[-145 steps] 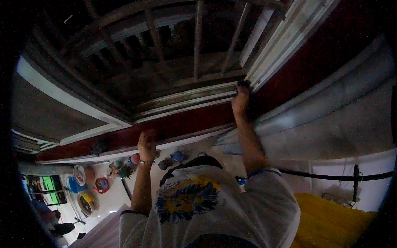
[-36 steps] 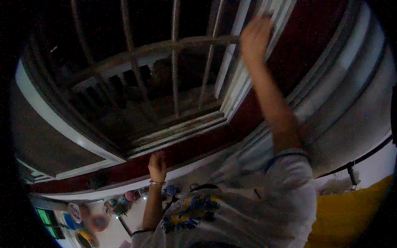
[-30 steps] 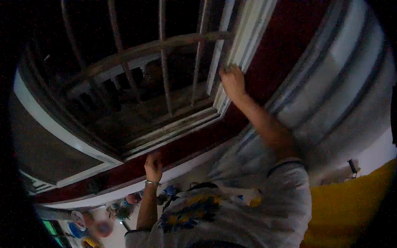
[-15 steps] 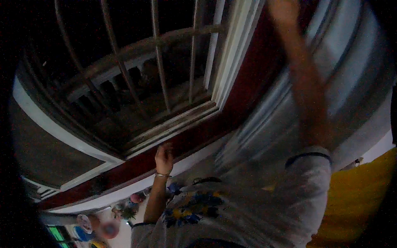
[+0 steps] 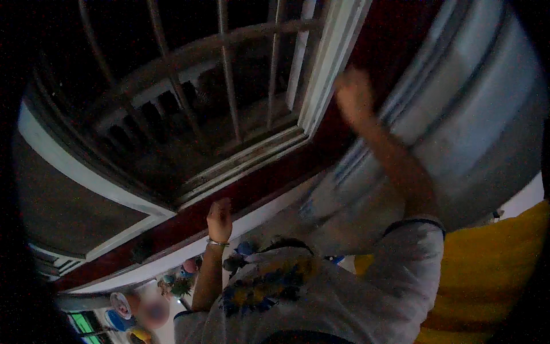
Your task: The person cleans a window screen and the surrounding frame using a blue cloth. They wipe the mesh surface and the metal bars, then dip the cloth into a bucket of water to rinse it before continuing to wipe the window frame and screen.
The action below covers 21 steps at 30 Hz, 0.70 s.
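Note:
My left hand (image 5: 219, 221) hangs over the dark red window surround (image 5: 275, 180), just below the window's lower corner. Its fingers are loosely bent, and I see nothing in them. A thin bracelet (image 5: 217, 243) circles that wrist. My right hand (image 5: 355, 100) is raised beside the white window frame (image 5: 326, 74), in front of the red surround. Motion blurs its fingers, so their hold cannot be made out. Close to the right forearm hangs a pale blue-grey curtain (image 5: 452, 109), gathered to the right of the window.
Metal bars (image 5: 228, 80) cross the dark window opening. A screened pane (image 5: 74, 200) stands at the left. Low left are a pink-rimmed round container (image 5: 121, 304), a blue item (image 5: 118, 321) and a small spiky plant (image 5: 181, 286). Yellow cloth (image 5: 487, 275) hangs at the lower right.
My right hand has come down and left from the top of the curtain to beside the window frame. My left hand has shifted slightly left. The view has moved a little.

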{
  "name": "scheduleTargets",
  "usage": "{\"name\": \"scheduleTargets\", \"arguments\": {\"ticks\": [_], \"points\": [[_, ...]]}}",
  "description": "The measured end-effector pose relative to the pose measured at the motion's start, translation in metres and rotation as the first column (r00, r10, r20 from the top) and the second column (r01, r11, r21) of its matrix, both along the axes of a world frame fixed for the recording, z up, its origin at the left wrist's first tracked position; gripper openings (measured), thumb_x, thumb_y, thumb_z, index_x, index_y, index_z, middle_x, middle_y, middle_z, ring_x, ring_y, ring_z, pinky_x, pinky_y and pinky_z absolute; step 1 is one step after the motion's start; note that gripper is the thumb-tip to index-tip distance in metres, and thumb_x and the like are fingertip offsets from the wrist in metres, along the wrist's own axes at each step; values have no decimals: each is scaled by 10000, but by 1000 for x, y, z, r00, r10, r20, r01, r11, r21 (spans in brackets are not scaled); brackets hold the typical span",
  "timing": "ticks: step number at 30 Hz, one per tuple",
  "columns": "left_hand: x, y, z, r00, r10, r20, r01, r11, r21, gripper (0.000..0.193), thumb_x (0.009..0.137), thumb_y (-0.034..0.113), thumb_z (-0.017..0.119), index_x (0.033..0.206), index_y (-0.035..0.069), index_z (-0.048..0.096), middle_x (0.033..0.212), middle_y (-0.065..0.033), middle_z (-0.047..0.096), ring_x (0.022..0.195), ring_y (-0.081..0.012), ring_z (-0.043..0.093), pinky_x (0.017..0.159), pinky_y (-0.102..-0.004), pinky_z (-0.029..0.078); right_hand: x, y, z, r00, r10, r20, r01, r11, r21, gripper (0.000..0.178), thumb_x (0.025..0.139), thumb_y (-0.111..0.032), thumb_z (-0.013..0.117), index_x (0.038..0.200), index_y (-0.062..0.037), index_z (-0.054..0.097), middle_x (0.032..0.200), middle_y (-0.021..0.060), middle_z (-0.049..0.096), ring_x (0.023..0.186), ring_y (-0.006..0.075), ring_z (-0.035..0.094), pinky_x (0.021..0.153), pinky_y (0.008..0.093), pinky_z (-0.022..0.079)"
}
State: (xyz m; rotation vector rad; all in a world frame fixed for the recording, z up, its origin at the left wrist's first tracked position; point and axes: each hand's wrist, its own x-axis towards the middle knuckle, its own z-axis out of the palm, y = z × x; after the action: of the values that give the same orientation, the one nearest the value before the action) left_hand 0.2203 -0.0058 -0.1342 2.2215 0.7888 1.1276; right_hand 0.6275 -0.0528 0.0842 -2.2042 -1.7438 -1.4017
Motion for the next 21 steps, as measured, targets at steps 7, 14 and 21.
{"name": "scheduleTargets", "arguments": {"ticks": [7, 14, 21], "points": [[7, -18, 8, 998, -51, -21, 48, 991, -126, 344, 709, -100, 499, 1021, 32, 559, 957, -150, 601, 860, -311, 599, 708, -363, 504, 4, -10, 85, 949, -98, 300, 27, 973, 231, 76, 743, -149, 534, 712, -81, 547, 902, 164, 605, 676, 265, 560, 582, 410, 452], [-8, -19, 14, 999, -41, -15, 38, 981, -191, 332, 702, -101, 488, 1001, 27, 556, 952, -156, 586, 840, -326, 583, 684, -367, 487, 35, -13, -218, 959, -5, -283, -28, 993, -112, 69, 736, -104, 505, 702, -64, 550, 794, 144, 541, 703, 274, 531, 630, 386, 442], [-10, 13, -15, 1000, 4, 12, -5, 997, 71, 312, 697, -99, 464, 972, 18, 553, 893, -156, 575, 804, -320, 580, 620, -365, 484, 7, -20, -68, 970, 229, -86, -226, 973, 42, 75, 693, -105, 561, 713, -33, 558, 749, 128, 541, 748, 298, 537, 642, 429, 465]]}}
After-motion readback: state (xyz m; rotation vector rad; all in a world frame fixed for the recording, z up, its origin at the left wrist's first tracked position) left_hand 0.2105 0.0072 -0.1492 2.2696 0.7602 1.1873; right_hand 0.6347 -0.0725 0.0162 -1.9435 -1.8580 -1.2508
